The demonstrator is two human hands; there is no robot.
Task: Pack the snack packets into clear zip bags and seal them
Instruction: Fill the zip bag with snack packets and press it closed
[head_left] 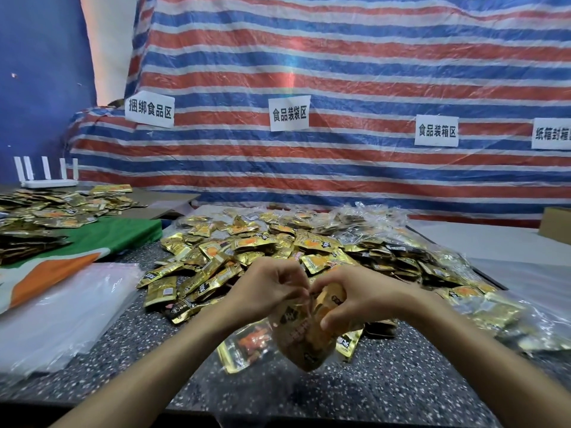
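Note:
A clear zip bag [304, 341] stuffed with gold snack packets hangs above the speckled table [386, 384] in front of me. My left hand [265, 288] pinches the bag's top edge on the left. My right hand [355, 296] grips the top on the right, fingers curled over a gold packet at the bag's mouth. Behind my hands lies a big heap of loose gold snack packets [247, 251]. One more gold packet [244, 347] lies on the table under the bag.
A stack of empty clear zip bags [61, 310] lies at the left. Filled clear bags [494, 313] pile up at the right. Another heap of packets [52, 208] sits far left, beside a white router [46, 180]. A striped tarp [340, 88] with paper labels hangs behind.

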